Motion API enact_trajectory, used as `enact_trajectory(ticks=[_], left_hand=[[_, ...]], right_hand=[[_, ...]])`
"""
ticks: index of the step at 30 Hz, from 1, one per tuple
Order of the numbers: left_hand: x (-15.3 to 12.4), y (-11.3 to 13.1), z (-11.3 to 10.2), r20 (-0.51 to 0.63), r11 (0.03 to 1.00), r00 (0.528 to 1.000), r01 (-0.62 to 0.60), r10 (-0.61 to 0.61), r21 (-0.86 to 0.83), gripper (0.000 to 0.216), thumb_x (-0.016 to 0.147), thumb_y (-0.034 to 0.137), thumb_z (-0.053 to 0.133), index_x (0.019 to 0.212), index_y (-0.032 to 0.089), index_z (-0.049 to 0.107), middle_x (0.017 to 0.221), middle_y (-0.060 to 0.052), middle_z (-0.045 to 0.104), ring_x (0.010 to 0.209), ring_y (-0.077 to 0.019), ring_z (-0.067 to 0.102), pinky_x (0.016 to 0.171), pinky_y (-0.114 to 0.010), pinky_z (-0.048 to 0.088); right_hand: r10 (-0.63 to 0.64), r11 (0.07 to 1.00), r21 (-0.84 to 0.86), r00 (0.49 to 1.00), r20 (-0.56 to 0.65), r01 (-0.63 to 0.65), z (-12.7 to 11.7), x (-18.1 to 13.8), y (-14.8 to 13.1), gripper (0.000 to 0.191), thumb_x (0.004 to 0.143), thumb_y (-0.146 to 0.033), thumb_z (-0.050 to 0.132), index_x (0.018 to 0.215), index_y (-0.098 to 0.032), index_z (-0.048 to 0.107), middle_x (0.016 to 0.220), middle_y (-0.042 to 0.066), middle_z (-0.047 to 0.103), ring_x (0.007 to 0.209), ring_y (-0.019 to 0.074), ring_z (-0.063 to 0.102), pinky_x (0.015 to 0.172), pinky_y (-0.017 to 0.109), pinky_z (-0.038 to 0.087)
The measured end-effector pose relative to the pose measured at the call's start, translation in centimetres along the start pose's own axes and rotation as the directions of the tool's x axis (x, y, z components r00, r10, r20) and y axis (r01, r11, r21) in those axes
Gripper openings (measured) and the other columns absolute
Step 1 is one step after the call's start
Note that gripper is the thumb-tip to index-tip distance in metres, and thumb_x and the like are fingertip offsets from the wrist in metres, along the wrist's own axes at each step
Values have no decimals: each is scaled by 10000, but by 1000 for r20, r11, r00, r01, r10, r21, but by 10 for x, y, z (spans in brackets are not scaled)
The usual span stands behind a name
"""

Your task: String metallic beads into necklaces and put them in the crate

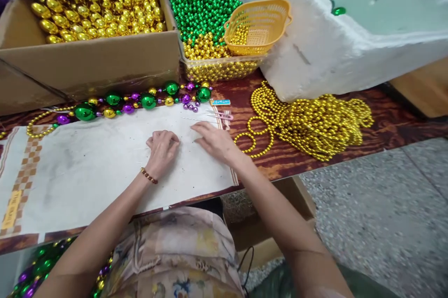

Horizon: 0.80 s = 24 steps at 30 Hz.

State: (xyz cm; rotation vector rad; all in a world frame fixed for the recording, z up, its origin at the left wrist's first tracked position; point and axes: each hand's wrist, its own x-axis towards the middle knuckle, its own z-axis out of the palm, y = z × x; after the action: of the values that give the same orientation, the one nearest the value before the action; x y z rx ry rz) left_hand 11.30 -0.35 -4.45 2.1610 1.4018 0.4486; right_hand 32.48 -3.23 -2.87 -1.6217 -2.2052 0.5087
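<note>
My left hand (163, 149), with a beaded bracelet (149, 176) at the wrist, rests on a white towel (94, 162). Its fingers are curled together; whatever they may pinch is too small to make out. To its right, my right hand (214, 142) reaches over the towel with fingers stretched and apart, nothing visible between them. Just beyond those fingertips lies a thin needle (192, 119). Small pink-handled snips (224, 115) lie past the towel's edge. Along the far edge runs a string of green, purple and gold beads (148, 100), with a few loose purple beads (191, 108) beside it.
Behind stand a cardboard box (105, 62) of gold beads, a clear tub (224, 70) of green and gold beads with a yellow basket (259, 39) on it, and a white foam box (315, 65). Gold bead strands (322, 125) are heaped at the right.
</note>
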Motion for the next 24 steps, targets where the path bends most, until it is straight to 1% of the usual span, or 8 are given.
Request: enact_trajectory(ticks=[5, 8, 11, 15, 19, 20, 22, 24], left_hand=[[-25, 17, -23, -81, 957, 979, -199, 186, -211, 92, 938, 299, 544, 909, 222, 586, 925, -33, 668, 951, -218, 581, 920, -418, 365], [-44, 33, -35, 91, 864, 952, -222, 293, -451, 106, 936, 327, 576, 930, 227, 609, 870, -14, 665, 826, -170, 609, 793, -326, 449], [-52, 44, -29, 281, 818, 876, -192, 392, -542, 141, 959, 337, 542, 983, 222, 622, 917, -22, 684, 850, -160, 632, 770, -291, 479], [-32, 49, 8, 268, 881, 883, -267, 386, -390, 171, 983, 305, 473, 1025, 197, 599, 1028, -59, 672, 969, -203, 599, 882, -362, 455], [8, 60, 50, 196, 912, 891, -401, 410, -86, 171, 949, 214, 486, 1072, 184, 600, 1076, -94, 631, 1073, -268, 491, 914, -433, 391], [18, 64, 58, 199, 907, 888, -421, 415, -13, 185, 933, 197, 501, 1088, 186, 601, 1097, -102, 618, 1090, -281, 466, 904, -440, 375], [34, 73, 71, 239, 886, 875, -453, 421, 95, 195, 909, 175, 514, 1082, 189, 604, 1120, -111, 599, 1098, -292, 438, 877, -440, 351], [46, 80, 78, 304, 861, 850, -488, 430, 147, 170, 897, 169, 515, 1037, 189, 609, 1119, -113, 592, 1089, -291, 434, 854, -434, 336]], right_hand=[[-31, 940, 339, 999, -21, 37, -7, -19, -43, 190, 987, -235, 514, 1055, -177, 681, 966, 52, 699, 837, 161, 653, 734, 258, 476], [45, 796, 603, 999, 22, -49, -41, -62, -54, 233, 979, -290, 527, 857, -170, 685, 686, -8, 629, 617, 107, 588, 601, 205, 439], [153, 632, 724, 961, 232, -276, -79, -129, -51, 289, 955, -359, 561, 760, -172, 663, 546, -35, 532, 488, 92, 491, 503, 201, 387], [516, 438, 661, 772, 370, -609, -89, -233, -12, 306, 890, -448, 613, 751, -179, 657, 547, -23, 532, 476, 107, 494, 469, 215, 388], [752, 290, 379, 454, 478, -879, -44, -314, 43, 311, 774, -492, 650, 699, -190, 646, 602, 22, 627, 532, 164, 596, 478, 249, 447], [833, 281, 259, 369, 412, -924, -29, -326, 53, 256, 723, -458, 683, 713, -203, 666, 620, 32, 652, 565, 187, 626, 479, 257, 459], [892, 288, 174, 330, 308, -942, -4, -338, 66, 204, 683, -373, 702, 812, -214, 717, 806, 78, 731, 754, 239, 693, 582, 283, 521], [895, 316, 208, 364, 259, -926, 11, -339, 71, 275, 744, -367, 631, 951, -217, 733, 947, 90, 749, 845, 249, 708, 647, 301, 548]])
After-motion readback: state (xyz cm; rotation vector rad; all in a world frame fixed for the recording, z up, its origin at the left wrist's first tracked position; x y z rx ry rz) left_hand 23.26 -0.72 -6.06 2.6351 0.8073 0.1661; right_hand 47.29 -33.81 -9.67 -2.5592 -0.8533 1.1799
